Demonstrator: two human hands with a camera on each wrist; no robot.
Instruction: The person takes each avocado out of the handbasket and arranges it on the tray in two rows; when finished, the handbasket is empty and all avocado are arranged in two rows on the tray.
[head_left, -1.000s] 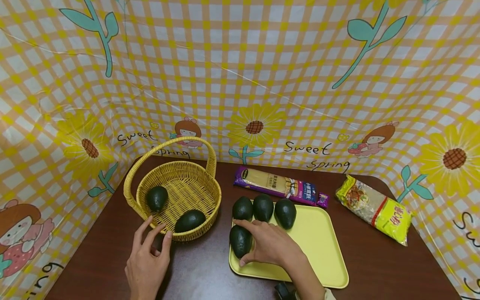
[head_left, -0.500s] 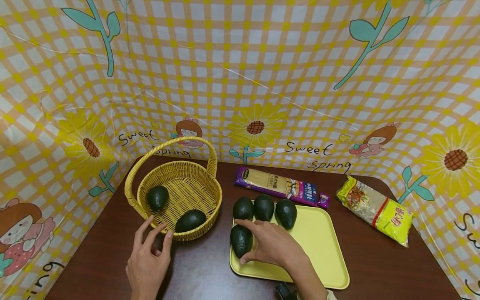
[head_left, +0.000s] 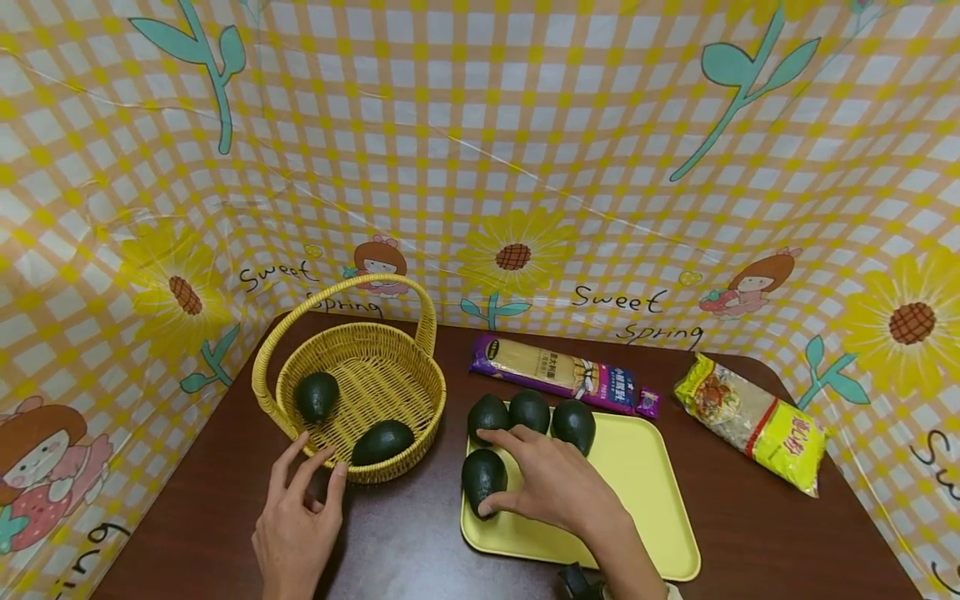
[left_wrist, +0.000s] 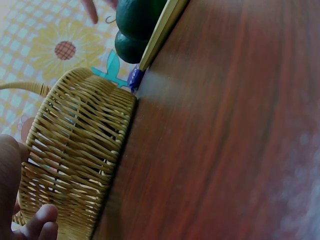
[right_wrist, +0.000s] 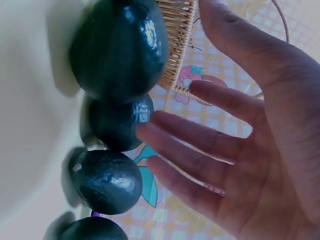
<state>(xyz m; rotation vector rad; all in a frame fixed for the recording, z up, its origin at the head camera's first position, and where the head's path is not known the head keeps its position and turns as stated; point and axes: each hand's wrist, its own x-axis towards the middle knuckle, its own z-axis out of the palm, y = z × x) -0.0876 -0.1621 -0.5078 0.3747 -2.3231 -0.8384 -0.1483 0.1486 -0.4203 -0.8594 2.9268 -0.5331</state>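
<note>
Lying near the left edge of a smooth yellow tray (head_left: 637,467) with rounded corners, an egg-shaped avocado (head_left: 482,479) is lit along its shiny, dark green skin. Its lower right side is partly covered by the thumb of the right hand (head_left: 551,479), which is held just to its right with fingers relaxed and parted, nothing being grasped; whether the skin is touched cannot be told. Three more avocados (head_left: 529,410) are lined up behind it, the leftmost partly hidden by fingertips. In the right wrist view, one is cut off by the lower border.

To the left, two avocados (head_left: 382,442) are contained in a round wicker basket (head_left: 375,375), tightly woven and topped by an arched handle. At its near rim the left hand (head_left: 296,512) is placed, fingers loosely spread; its outline is cropped in the left wrist view, and contact with the wicker cannot be confirmed.

Beyond the tray, a glossy purple pasta packet (head_left: 555,371) and a yellow-ended plastic packet (head_left: 753,425) are laid on the dark wood-grain table (head_left: 397,542), backed by creased checked cloth (head_left: 480,125).
</note>
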